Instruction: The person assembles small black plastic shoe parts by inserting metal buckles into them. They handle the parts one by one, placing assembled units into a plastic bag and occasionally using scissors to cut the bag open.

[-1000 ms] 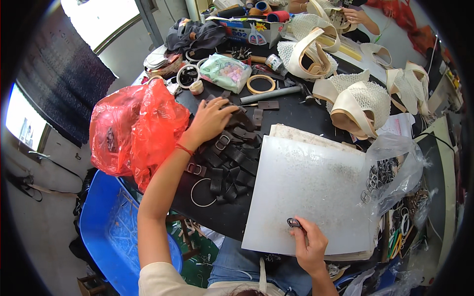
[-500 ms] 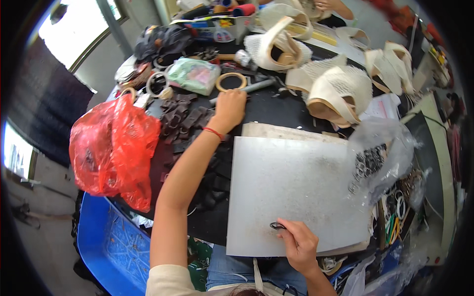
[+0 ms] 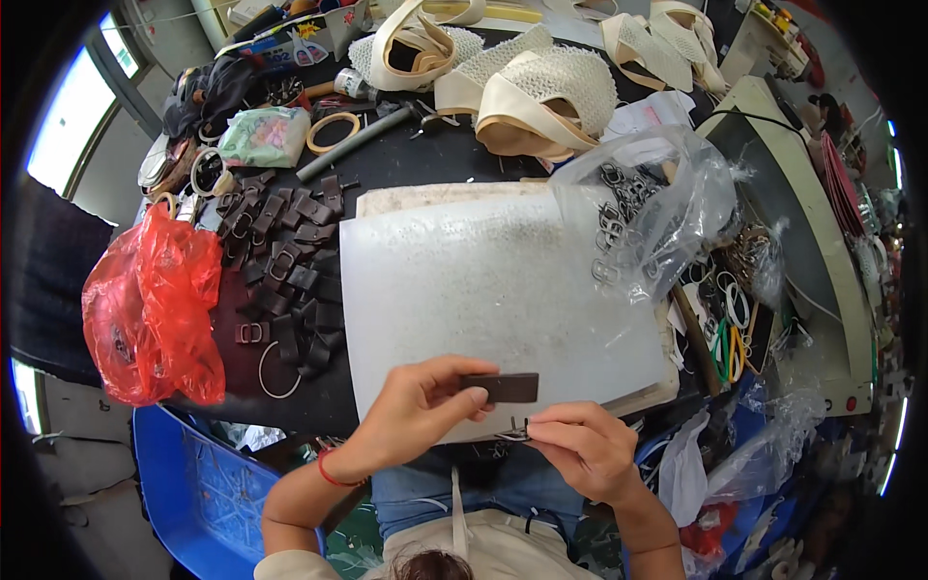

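Black worktop [image 3: 416, 155] spreads beneath a flat whitish translucent board [image 3: 454, 290], with a crumpled red plastic bag [image 3: 155, 300] at its left. Near the board's front edge, the left hand [image 3: 462, 393] pinches a short dark-brown strap [image 3: 512, 388]; the right hand's [image 3: 585, 447] fingertips grip a small metal buckle [image 3: 515, 431] just below, not yet joined. Similar dark straps [image 3: 304, 278] lie heaped to the left, some apparently buckled, though clutter hides how many; loose metal buckles [image 3: 611, 227] fill a clear plastic bag [image 3: 696, 184] at right.

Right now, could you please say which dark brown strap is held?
The flat strap in the left hand; the others lie heaped on the table between red bag and white sheet.
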A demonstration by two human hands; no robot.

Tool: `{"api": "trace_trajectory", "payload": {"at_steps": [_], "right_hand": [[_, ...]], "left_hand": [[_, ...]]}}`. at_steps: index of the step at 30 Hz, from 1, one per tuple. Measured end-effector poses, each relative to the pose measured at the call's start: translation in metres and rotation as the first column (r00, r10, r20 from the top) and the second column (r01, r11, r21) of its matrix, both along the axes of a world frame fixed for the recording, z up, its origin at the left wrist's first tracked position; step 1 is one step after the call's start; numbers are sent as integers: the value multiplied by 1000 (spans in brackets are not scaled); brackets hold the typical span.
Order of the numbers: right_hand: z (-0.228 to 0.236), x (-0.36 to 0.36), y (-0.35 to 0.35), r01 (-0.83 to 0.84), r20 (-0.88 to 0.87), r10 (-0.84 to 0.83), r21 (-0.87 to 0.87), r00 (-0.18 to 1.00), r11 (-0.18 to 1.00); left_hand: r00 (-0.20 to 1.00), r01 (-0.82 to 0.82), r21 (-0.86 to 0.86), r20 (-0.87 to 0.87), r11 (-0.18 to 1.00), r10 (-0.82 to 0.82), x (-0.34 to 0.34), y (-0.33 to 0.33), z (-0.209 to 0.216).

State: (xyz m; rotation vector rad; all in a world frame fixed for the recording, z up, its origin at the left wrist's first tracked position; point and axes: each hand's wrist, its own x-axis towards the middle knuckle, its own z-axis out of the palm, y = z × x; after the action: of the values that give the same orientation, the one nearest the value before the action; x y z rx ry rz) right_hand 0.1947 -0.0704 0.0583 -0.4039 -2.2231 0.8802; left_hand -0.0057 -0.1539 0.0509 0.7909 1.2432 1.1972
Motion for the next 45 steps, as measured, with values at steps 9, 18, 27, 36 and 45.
{"api": "trace_trajectory", "payload": {"at_steps": [9,18,27,36,45], "right_hand": [[4,16,-6,16,77,-24,101,997,995],[5,12,-4,-55,125,35,156,992,986],[9,3,6,-172,189,156,72,970,983],[10,3,4,-178,258,204,-123,944,976],[6,2,-5,111,240,78,-682,968,723]], "left_hand": [[999,32,26,27,999,-33,27,-13,8],[963,103,67,-258,992,-82,22,-18,19],[937,137,157,-342,978,-77,16,-22,16],[934,234,100,-300,967,-195,12,-22,4],[984,152,42,-96,987,-148,18,-28,-6]]}}
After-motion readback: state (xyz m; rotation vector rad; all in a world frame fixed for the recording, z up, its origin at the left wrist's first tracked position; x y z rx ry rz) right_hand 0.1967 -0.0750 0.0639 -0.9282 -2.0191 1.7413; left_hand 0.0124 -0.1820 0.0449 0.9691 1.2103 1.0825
